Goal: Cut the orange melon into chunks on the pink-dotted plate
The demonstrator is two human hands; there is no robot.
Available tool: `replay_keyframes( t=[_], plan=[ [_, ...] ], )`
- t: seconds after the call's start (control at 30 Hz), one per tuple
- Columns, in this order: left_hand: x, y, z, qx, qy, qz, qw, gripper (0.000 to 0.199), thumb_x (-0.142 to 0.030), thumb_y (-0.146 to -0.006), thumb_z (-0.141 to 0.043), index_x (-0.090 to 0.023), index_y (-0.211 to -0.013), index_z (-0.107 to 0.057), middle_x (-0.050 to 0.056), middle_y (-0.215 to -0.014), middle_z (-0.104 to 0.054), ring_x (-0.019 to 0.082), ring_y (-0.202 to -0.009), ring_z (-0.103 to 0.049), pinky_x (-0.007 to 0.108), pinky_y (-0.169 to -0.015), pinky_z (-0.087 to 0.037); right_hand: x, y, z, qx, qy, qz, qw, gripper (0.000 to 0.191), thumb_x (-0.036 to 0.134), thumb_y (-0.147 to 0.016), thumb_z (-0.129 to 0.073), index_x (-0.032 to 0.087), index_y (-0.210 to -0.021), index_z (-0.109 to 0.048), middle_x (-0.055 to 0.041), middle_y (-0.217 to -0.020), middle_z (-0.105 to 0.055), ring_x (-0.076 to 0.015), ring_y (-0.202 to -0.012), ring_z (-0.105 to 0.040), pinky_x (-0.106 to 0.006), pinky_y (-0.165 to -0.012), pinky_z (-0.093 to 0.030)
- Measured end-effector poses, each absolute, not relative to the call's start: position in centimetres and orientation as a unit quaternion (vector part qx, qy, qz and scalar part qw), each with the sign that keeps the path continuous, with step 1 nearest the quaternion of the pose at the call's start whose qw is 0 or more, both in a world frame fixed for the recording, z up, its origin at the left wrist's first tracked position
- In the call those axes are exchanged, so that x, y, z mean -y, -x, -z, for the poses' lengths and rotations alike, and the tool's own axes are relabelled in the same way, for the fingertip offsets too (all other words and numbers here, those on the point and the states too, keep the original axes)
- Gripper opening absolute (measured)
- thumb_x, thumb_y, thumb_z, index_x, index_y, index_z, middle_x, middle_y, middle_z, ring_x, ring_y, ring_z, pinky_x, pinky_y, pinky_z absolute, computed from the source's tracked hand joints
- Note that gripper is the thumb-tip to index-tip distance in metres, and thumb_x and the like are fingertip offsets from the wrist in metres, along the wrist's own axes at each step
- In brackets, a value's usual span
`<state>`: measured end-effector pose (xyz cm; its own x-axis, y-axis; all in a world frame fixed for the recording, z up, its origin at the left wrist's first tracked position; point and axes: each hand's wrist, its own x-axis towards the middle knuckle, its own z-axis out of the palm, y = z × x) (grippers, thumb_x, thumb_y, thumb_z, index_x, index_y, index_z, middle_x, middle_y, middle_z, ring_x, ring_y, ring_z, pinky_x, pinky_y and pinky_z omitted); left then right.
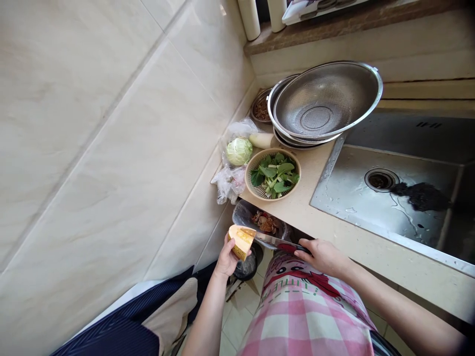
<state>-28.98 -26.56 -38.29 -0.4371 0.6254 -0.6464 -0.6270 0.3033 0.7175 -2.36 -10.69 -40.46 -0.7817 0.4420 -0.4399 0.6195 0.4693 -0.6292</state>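
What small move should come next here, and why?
Probably draw the knife slowly through the wedge of orange squash: its blade meets the wedge, the left hand holds that wedge up in the air, and the right hand grips the handle.

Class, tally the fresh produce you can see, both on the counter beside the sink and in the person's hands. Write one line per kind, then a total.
Pumpkin wedge: 1
Cabbage head: 1
White radish: 1
Bok choy, one basketful: 1
Total: 4
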Motion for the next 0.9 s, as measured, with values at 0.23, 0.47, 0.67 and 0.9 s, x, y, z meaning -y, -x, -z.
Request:
replay_keyframes(
  t=[0.23,0.47,0.67,0.9],
  plan=[
    [27.4,27.2,38.5,-0.616,-0.018,-0.616,0.491,0.065,-0.035,-0.071,-0.067,-0.032,-0.129,-0.038,0.006,-0.125,-0.052,0.027,-0.108,-0.052,0.045,-0.086,-0.047,11.1,1.4,43.5,-0.793,-0.339,0.494,0.107,0.038,0.046,-0.091,-0.033,0.019,-0.076,-0.055,-0.0068,-0.072,-0.065,-0.0187,-0.07,-0.061,-0.026,-0.06,-0.036],
    [28.2,27.2,39.3,-0.639,-0.11,-0.602,0.466,0.069,-0.028,-0.064,-0.071,-0.029,-0.127,-0.044,0.005,-0.128,-0.052,0.027,-0.12,-0.045,0.036,-0.098,-0.039,13.9,2.5,42.8,-0.648,-0.309,0.686,0.118,0.041,0.056,-0.089,-0.031,0.021,-0.081,-0.05,0.0037,-0.055,-0.052,-0.0115,-0.044,-0.05,-0.022,-0.045,-0.035],
    [29.1,29.8,40.3,-0.584,-0.114,-0.622,0.508,0.074,-0.032,-0.066,-0.069,-0.032,-0.133,-0.038,0.006,-0.131,-0.05,0.031,-0.121,-0.045,0.047,-0.101,-0.036,16.6,4.4,44.9,-0.705,-0.445,0.543,0.106,0.033,0.044,-0.091,-0.035,0.018,-0.081,-0.053,-0.0056,-0.07,-0.064,-0.0173,-0.062,-0.062,-0.024,-0.052,-0.039],
    [33.0,34.1,40.4,-0.481,-0.034,-0.644,0.594,0.076,-0.06,-0.065,-0.057,-0.043,-0.135,-0.033,-0.002,-0.136,-0.049,0.037,-0.131,-0.031,0.062,-0.105,-0.027,22.2,8.0,40.8,-0.802,-0.502,0.322,0.032,0.021,0.028,-0.09,-0.039,0.018,-0.102,-0.052,-0.0107,-0.094,-0.068,-0.021,-0.081,-0.066,-0.027,-0.063,-0.044]
  ],
)
